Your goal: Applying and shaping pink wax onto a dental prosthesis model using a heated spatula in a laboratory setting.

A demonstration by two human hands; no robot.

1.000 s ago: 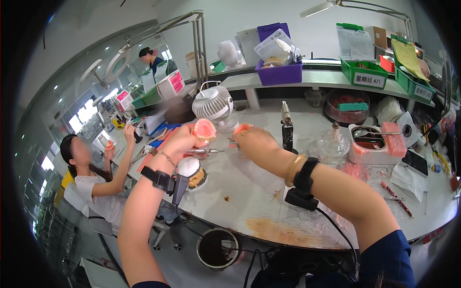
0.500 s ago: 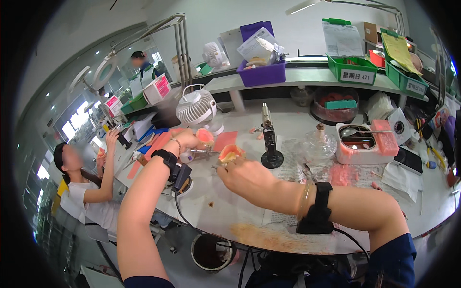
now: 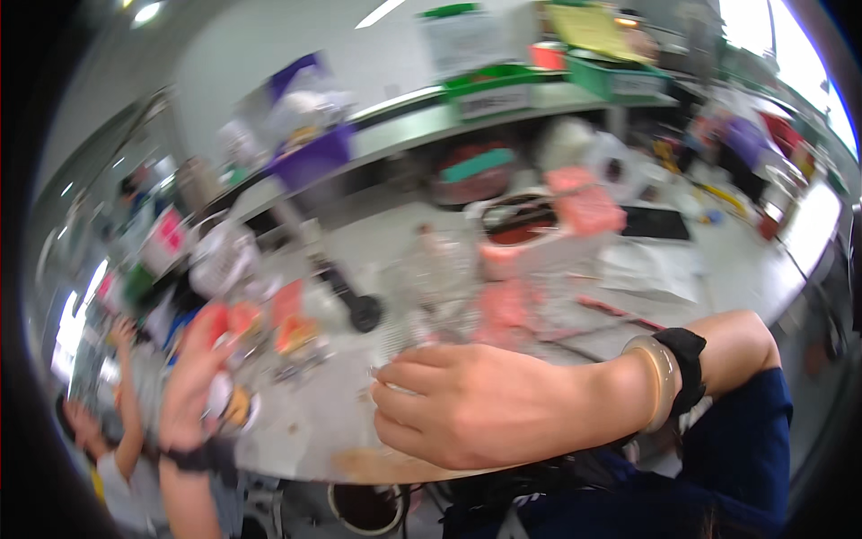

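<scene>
My right hand [image 3: 467, 400] is over the front of the table, back of the hand up. Its fingers are curled together and their tips are hidden, so anything in them cannot be made out. My left hand [image 3: 205, 355], smeared by motion, is at the left beside a pink denture model [image 3: 242, 319]; its fingers do not show clearly. Just right of that lies an open dental model with a pink and yellow arch [image 3: 301, 337], blurred, with metal parts under it. A pink wax sheet [image 3: 287, 298] lies behind it.
A black hand torch [image 3: 350, 292] stands mid-table, beside a glass spirit lamp [image 3: 433, 265]. Behind my right hand are a white wax pot [image 3: 516, 256], a pink block [image 3: 588, 202], thin tools [image 3: 615, 313] and a dark phone [image 3: 655, 225]. Bins line the shelf. Another person [image 3: 121, 449] sits left.
The view has swung right and blurred. My right hand has left the pink and yellow arch and moved right and nearer. My left hand stays by the models.
</scene>
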